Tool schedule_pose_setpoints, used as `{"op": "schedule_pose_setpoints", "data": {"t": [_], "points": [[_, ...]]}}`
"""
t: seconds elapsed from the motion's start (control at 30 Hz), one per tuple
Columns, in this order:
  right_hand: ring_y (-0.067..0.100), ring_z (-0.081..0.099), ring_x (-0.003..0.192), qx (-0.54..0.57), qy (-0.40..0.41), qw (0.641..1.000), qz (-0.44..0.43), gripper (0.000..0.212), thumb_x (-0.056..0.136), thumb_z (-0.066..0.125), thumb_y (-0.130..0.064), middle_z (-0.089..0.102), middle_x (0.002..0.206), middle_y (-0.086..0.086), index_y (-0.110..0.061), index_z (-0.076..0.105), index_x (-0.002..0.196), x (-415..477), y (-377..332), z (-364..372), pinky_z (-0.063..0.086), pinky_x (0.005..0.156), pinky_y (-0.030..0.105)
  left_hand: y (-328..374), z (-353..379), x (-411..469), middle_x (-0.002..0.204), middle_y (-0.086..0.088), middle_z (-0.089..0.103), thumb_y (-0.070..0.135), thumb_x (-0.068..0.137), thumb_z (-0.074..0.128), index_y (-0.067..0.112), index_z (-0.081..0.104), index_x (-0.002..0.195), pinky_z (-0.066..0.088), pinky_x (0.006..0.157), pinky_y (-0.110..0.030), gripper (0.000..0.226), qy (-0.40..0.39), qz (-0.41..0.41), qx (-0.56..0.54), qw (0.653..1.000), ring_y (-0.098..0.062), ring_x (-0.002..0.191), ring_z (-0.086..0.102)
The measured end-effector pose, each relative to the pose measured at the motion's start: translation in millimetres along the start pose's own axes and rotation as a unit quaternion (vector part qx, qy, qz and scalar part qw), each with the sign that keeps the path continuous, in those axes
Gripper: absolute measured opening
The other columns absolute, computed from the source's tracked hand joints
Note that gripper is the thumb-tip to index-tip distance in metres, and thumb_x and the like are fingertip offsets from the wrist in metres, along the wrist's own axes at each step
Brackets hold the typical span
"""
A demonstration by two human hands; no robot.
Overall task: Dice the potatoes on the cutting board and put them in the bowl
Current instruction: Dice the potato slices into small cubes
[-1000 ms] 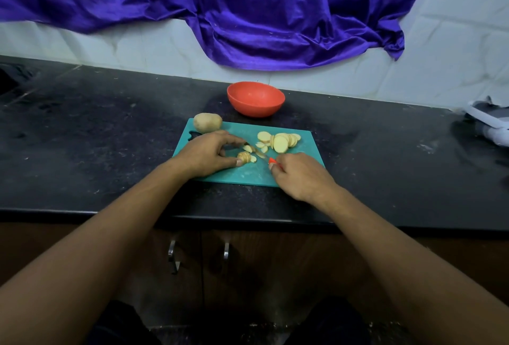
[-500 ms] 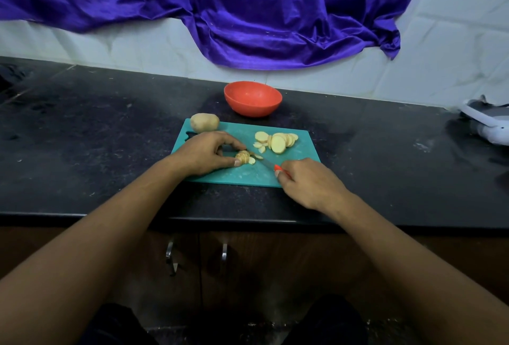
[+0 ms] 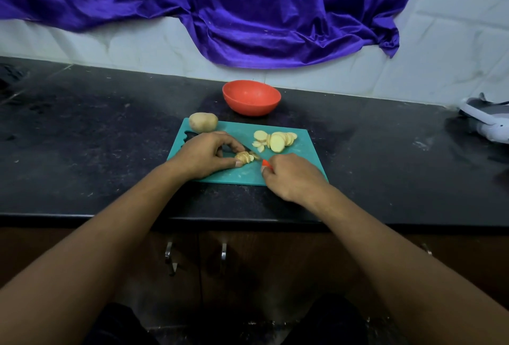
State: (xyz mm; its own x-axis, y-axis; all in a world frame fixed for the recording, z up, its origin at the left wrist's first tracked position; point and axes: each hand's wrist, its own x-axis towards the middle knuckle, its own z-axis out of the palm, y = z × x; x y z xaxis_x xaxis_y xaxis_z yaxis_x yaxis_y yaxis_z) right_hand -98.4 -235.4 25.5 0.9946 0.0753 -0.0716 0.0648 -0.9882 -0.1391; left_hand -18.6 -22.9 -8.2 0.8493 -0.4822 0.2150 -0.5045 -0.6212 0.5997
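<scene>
At the centre of the frame a teal cutting board lies on a black counter. The left hand sits over the board's left half, fingers curled down and thumb tucked in, pinching a partly sliced potato piece between them. The right hand is at the board's lower right edge, closed around a knife; only a bit of its orange handle shows past the knuckles. The dark blade runs up and left toward the potato piece and seems to rest against it, though it is hard to make out against the shadow there. A pile of round potato slices lies on the board's upper right part, apart from both hands. A whole potato sits at the board's upper left corner. Just above the board stands a red-orange bowl, nothing visible inside. A purple cloth hangs across the tiled wall at the top of the frame.
</scene>
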Motion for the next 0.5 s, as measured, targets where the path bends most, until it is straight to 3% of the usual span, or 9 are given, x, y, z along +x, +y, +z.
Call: {"op": "schedule_pose_setpoints", "data": {"t": [0.3,0.5], "points": [[0.021,0.055,0.085,-0.05,0.001,0.996,-0.075,0.031,0.106,0.04,-0.049,0.052,0.086,-0.003,-0.024,0.053,0.093,18,-2,-5,0.043,0.071,0.038,5,11,-14,0.094,0.021,0.069,0.051,0.077,0.084,0.036,0.071,0.101,0.05,0.068,-0.028,0.031,0.081,-0.038,0.019,0.996,-0.003,0.078,0.06],[0.022,0.059,0.084,0.016,0.01,0.998,-0.055,0.032,0.105,0.043,-0.046,0.062,0.089,0.0,-0.022,0.06,0.094,22,6,-1,0.042,0.067,0.036,10,13,-17,0.094,0.021,0.066,0.053,0.078,0.082,0.037,0.071,0.108,0.044,0.069,-0.024,0.035,0.1,-0.04,0.045,0.993,0.004,0.082,0.057]]}}
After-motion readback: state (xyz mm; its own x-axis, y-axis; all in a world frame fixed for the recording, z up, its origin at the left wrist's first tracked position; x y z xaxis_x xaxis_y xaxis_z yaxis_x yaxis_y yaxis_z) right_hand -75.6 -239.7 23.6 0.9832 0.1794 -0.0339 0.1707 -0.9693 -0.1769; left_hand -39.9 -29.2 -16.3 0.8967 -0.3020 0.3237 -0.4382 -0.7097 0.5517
